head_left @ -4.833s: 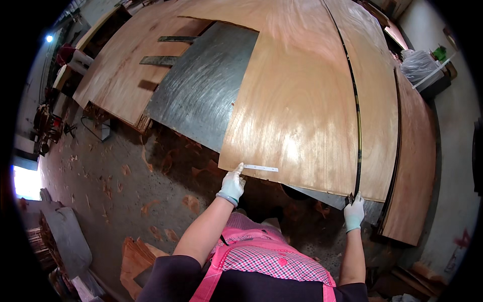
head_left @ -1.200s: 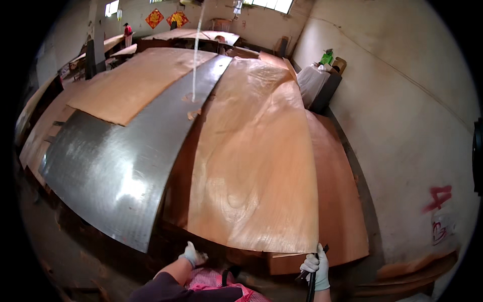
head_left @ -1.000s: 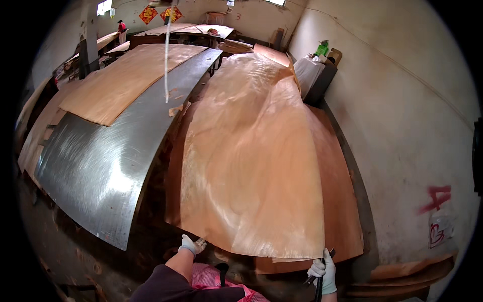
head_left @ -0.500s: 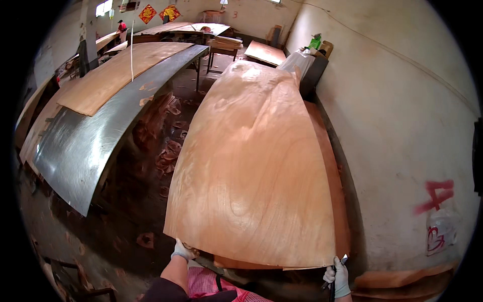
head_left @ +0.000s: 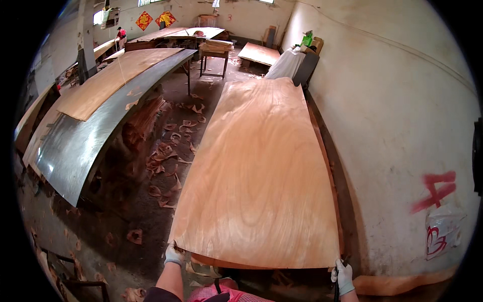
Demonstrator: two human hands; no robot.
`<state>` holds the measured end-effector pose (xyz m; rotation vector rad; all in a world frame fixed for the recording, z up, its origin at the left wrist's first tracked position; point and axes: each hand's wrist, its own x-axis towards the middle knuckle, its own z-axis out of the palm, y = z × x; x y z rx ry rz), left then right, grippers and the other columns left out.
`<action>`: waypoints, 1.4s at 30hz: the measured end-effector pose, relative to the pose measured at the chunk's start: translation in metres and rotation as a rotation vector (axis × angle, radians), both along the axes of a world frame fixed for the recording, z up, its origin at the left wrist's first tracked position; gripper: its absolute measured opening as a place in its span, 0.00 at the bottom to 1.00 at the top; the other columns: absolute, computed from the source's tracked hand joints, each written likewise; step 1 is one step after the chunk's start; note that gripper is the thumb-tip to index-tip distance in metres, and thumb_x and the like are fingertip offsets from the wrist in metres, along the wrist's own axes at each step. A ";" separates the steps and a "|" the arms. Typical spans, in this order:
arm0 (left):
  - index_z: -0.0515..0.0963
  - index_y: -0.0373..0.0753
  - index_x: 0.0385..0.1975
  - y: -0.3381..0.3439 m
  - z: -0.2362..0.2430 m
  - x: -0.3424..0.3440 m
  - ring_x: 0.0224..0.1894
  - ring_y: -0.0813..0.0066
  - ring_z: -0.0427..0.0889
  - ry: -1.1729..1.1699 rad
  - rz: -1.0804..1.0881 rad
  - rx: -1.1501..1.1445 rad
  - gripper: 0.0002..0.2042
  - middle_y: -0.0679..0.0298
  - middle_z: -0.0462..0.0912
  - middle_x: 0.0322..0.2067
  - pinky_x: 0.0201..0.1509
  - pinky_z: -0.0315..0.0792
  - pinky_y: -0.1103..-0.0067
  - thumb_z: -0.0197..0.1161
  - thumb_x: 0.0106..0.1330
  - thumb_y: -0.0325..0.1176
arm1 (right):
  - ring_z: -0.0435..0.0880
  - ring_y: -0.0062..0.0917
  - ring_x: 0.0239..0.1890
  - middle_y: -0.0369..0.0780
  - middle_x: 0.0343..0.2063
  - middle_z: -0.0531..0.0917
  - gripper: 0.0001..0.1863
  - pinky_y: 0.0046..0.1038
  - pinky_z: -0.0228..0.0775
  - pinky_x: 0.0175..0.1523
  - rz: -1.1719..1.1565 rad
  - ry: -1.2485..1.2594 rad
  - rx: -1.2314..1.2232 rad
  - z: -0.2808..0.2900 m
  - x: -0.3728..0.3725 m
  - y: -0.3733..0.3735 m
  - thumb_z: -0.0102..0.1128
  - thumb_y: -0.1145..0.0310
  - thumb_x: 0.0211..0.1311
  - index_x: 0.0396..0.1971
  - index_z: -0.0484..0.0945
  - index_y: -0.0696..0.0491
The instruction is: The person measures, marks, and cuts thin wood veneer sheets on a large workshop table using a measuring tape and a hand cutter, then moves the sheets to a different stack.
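A large, thin sheet of pale reddish wood veneer [head_left: 261, 181] stretches away from me, lying nearly flat on more veneer below it. My gloved left hand [head_left: 173, 254] is closed on its near left corner. At the near right corner, my gloved right hand [head_left: 343, 277] is closed on the edge and also holds a slim dark-handled tool [head_left: 336, 291]. The tool's tip pokes out by the fingers; its exact kind is hard to make out. Beneath the near edge shows another veneer layer [head_left: 226, 263].
To the left stands a long metal-topped table [head_left: 85, 151] with a veneer sheet [head_left: 118, 80] on it. Veneer scraps [head_left: 161, 151] litter the aisle floor. A wall [head_left: 392, 126] runs close along the right. Far back are a small stacked table [head_left: 215, 48] and a person [head_left: 122, 35].
The veneer sheet's rippled, raised far part has come down and lies flatter. My left hand has moved slightly left and down with its corner. My right hand keeps its corner and the tool.
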<state>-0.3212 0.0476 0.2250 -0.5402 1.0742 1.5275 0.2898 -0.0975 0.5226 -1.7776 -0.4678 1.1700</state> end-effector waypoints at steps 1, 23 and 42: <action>0.78 0.46 0.36 0.003 -0.002 0.009 0.40 0.67 0.80 0.000 0.010 0.022 0.07 0.68 0.82 0.36 0.44 0.74 0.67 0.60 0.66 0.41 | 0.63 0.20 0.06 0.34 0.09 0.67 0.15 0.25 0.55 0.12 0.002 -0.039 -0.023 -0.006 0.009 0.003 0.56 0.55 0.68 0.30 0.70 0.51; 0.73 0.43 0.40 0.000 -0.095 0.202 0.41 0.68 0.72 0.041 -0.107 -0.114 0.13 0.65 0.73 0.38 0.54 0.67 0.66 0.57 0.66 0.46 | 0.63 0.17 0.06 0.31 0.10 0.68 0.16 0.22 0.54 0.10 -0.006 -0.207 -0.122 -0.087 0.196 0.044 0.60 0.50 0.64 0.24 0.68 0.42; 0.75 0.35 0.38 -0.046 -0.220 0.258 0.50 0.64 0.74 0.571 -0.405 -0.216 0.14 0.54 0.77 0.44 0.57 0.68 0.70 0.43 0.71 0.35 | 0.66 0.15 0.08 0.31 0.12 0.71 0.10 0.20 0.58 0.12 0.005 -0.132 -0.238 -0.277 0.278 0.020 0.58 0.60 0.67 0.28 0.70 0.48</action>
